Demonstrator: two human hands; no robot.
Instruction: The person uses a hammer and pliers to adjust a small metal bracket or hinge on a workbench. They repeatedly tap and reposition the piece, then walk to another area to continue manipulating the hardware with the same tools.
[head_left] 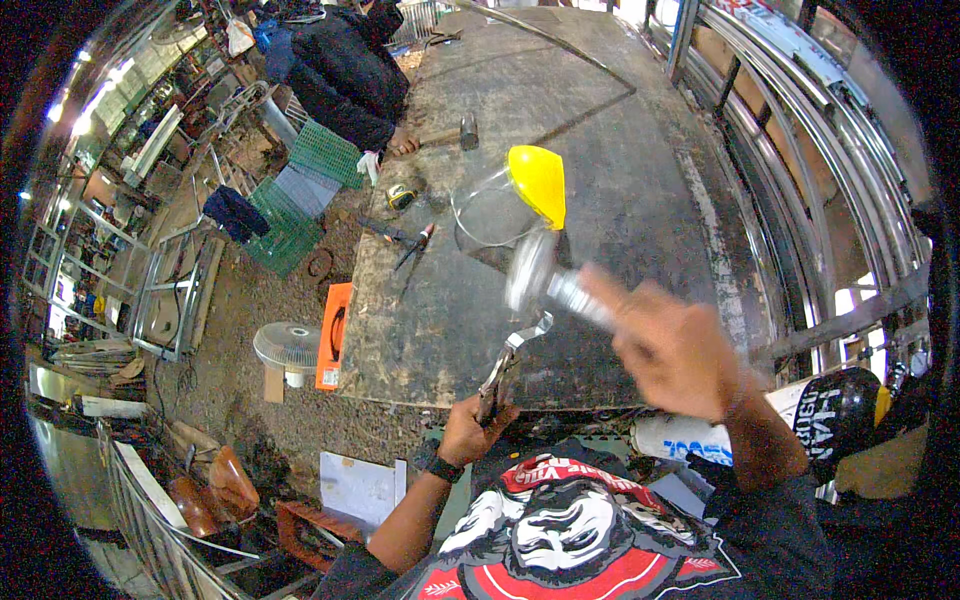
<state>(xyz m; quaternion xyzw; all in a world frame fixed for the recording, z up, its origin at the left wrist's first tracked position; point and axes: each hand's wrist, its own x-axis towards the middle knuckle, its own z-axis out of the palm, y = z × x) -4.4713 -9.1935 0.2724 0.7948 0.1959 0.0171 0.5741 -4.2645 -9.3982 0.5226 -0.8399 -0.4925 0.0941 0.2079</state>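
My right hand (680,345) is wrapped round the handle of a hammer, both smeared by motion. The hammer's blurred metal head (530,268) is above the dark worktable (630,270), just beyond a short bent metal strip (532,330). Near the front edge, my left hand (470,432) is closed on pliers (490,388) whose jaws appear to grip that strip. Whether the strip touches the tabletop I cannot tell. Right behind the hammer lies a face shield (538,187) with a yellow crown and a clear visor.
Left on the table are a tape measure (402,196), a cutting tool with red on it (413,246) and a second hammer (468,132). A co-worker's hand (403,140) rests beside its handle. An orange case (333,335) hugs the left edge; a cylinder (690,437) lies at right.
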